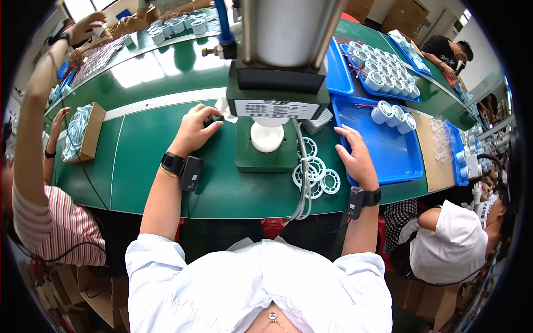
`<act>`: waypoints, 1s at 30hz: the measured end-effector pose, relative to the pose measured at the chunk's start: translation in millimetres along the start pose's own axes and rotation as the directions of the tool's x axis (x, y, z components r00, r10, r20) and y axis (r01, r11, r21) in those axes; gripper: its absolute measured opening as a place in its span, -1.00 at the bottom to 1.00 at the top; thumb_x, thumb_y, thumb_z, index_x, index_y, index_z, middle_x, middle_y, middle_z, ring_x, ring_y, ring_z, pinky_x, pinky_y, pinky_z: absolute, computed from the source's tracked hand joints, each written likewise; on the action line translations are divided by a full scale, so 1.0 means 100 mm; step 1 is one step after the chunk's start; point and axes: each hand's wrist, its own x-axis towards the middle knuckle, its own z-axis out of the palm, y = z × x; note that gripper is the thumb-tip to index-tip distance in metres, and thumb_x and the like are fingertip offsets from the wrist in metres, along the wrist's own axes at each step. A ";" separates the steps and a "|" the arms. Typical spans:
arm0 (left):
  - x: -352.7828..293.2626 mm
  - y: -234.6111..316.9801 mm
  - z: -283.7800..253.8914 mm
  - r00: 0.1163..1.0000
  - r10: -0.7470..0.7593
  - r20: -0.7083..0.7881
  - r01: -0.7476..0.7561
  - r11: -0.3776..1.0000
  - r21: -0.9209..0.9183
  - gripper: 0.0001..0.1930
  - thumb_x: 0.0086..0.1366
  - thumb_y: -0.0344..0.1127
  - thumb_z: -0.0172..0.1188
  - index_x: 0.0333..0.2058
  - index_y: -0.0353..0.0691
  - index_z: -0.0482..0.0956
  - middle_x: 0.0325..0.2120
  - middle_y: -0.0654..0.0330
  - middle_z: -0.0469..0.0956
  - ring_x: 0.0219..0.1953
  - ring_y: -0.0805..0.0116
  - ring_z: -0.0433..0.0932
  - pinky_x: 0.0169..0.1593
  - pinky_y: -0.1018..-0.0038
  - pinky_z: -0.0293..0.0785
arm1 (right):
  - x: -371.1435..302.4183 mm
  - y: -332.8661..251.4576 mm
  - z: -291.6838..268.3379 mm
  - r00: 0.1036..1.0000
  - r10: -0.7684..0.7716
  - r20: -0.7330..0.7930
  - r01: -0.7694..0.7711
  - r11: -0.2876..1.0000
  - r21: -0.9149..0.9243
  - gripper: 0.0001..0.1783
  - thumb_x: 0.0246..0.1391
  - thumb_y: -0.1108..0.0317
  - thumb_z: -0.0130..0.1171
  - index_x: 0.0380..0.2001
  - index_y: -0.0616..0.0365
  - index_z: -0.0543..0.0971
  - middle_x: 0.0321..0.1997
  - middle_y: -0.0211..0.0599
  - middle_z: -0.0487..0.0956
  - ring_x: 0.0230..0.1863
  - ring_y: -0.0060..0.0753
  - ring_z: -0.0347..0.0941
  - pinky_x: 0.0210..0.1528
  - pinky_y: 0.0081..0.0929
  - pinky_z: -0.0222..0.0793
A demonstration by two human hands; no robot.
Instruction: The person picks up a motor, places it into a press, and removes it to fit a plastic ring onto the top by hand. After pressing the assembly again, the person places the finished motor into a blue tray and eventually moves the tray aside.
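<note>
Press (pixel 280 82) stands between the left hand (pixel 195 129), fingers half-curled, and the right hand (pixel 357 158), fingers loosely spread. Both are empty.

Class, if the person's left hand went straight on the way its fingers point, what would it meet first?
Probably the crumpled white scrap beside the press, just right of the left hand, though their depths are hard to compare.

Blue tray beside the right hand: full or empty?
Partly filled: tray has three white cylinders toward its far right; much blue bottom shows.
</note>
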 end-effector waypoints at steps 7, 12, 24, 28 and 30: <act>0.03 -0.02 0.01 0.999 -0.012 0.051 0.009 0.998 0.056 -0.80 0.15 -0.20 0.29 -0.25 -0.07 0.62 -0.40 0.18 0.50 -0.28 0.20 0.52 -0.17 0.32 0.46 | -0.04 0.04 -0.03 1.000 -0.024 0.001 0.024 0.998 -0.051 -0.55 0.14 0.41 0.08 0.13 0.16 0.45 0.28 -0.03 0.35 0.33 -0.06 0.23 0.36 -0.29 0.07; 0.00 -0.06 -0.01 0.997 0.067 0.035 -0.070 0.992 0.104 -0.77 0.17 -0.27 0.29 -0.23 -0.23 0.59 -0.37 0.12 0.47 -0.30 0.23 0.50 -0.20 0.38 0.46 | -0.03 -0.02 0.00 1.000 -0.005 0.007 0.005 0.999 -0.050 -0.55 0.15 0.39 0.07 0.14 0.15 0.44 0.29 -0.05 0.34 0.33 -0.07 0.22 0.36 -0.29 0.07; 0.01 -0.01 -0.01 0.999 0.013 0.043 -0.013 1.000 0.013 -0.79 0.15 -0.22 0.28 -0.25 -0.13 0.62 -0.38 0.15 0.50 -0.30 0.20 0.52 -0.21 0.33 0.48 | -0.02 -0.03 -0.01 1.000 -0.003 -0.013 0.003 1.000 -0.018 -0.56 0.16 0.38 0.06 0.13 0.15 0.46 0.28 -0.03 0.35 0.31 -0.05 0.24 0.35 -0.30 0.09; 0.00 -0.02 -0.02 0.999 -0.008 0.036 0.009 1.000 -0.013 -0.80 0.16 -0.26 0.28 -0.24 -0.16 0.62 -0.39 0.16 0.48 -0.33 0.23 0.51 -0.24 0.37 0.47 | -0.02 -0.02 0.00 1.000 -0.016 -0.018 0.016 1.000 -0.002 -0.57 0.18 0.37 0.05 0.12 0.15 0.46 0.27 -0.02 0.36 0.31 -0.04 0.25 0.35 -0.31 0.09; 0.01 0.03 0.00 0.999 -0.012 0.049 0.013 1.000 -0.021 -0.80 0.17 -0.27 0.27 -0.23 -0.16 0.62 -0.40 0.16 0.48 -0.33 0.24 0.51 -0.24 0.38 0.46 | -0.03 0.00 -0.01 0.999 -0.005 -0.032 0.005 1.000 -0.004 -0.58 0.18 0.37 0.04 0.12 0.15 0.46 0.27 -0.01 0.36 0.30 -0.04 0.25 0.35 -0.31 0.09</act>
